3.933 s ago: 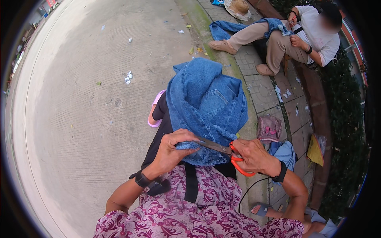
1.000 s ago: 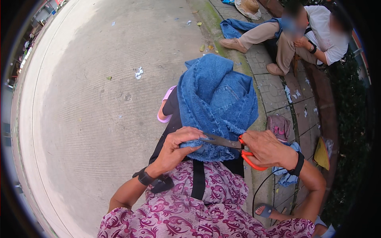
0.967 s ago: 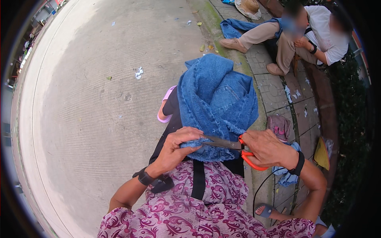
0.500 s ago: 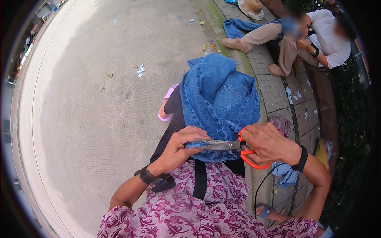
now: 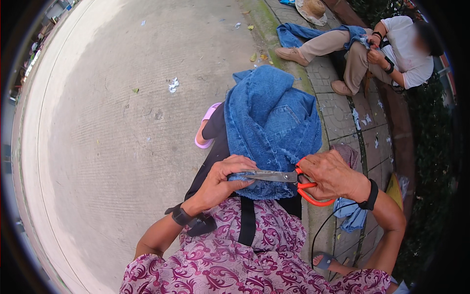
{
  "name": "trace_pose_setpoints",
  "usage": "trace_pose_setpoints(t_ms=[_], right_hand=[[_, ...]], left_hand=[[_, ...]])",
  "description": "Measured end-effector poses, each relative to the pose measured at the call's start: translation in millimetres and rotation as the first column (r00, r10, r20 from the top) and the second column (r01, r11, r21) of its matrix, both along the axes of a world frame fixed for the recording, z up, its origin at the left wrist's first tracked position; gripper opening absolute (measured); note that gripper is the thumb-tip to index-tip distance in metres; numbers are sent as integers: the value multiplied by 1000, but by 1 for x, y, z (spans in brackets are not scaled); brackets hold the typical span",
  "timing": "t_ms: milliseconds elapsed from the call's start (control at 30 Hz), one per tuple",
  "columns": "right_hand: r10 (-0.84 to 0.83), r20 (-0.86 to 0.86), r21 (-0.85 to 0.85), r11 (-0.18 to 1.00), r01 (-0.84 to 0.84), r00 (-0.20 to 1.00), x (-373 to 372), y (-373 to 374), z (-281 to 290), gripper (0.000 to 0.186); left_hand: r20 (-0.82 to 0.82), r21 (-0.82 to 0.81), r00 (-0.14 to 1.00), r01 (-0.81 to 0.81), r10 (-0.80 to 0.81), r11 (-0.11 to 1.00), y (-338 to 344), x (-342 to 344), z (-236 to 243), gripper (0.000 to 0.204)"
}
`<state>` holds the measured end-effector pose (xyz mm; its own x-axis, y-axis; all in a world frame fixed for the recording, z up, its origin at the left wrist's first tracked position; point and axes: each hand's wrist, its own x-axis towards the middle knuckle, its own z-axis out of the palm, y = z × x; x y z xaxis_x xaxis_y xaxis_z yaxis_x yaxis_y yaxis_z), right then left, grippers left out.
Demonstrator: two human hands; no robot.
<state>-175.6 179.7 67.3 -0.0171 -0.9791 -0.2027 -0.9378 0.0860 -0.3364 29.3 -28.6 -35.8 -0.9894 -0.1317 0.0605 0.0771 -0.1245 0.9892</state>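
Observation:
A bunched blue denim garment (image 5: 274, 117) with frayed edges lies over my lap. My right hand (image 5: 333, 174) grips the orange handles of a pair of scissors (image 5: 280, 176), whose metal blades point left across the near edge of the denim. At that edge my left hand (image 5: 225, 179) pinches the cloth between thumb and fingers, with the blade tips right at the fingertips. The blades look nearly closed; whether cloth lies between them I cannot tell.
On the paved strip to the right sits a person (image 5: 409, 54) with denim in the hands. A straw hat (image 5: 312, 10) lies beyond. Pale scraps (image 5: 174, 85) dot the concrete. Light blue cloth (image 5: 353, 214) and a yellow object (image 5: 395, 191) are near my right arm, with a dark cable (image 5: 320, 230).
The scissor blades have come closer together and tilted slightly, at the same edge of the denim. My left hand has barely moved. The other person's hands have shifted on their denim.

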Motion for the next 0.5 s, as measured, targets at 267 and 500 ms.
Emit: trace_pose_setpoints(t_ms=[267,500], right_hand=[[-28,96,-86,996,36,995,-5,9,-11,15],[-503,254,-35,849,528,826,-15,38,-31,12]], left_hand=[[19,4,1000,-18,18,1000,1,0,2,21],[35,-127,997,-57,62,990,0,4,14,19]])
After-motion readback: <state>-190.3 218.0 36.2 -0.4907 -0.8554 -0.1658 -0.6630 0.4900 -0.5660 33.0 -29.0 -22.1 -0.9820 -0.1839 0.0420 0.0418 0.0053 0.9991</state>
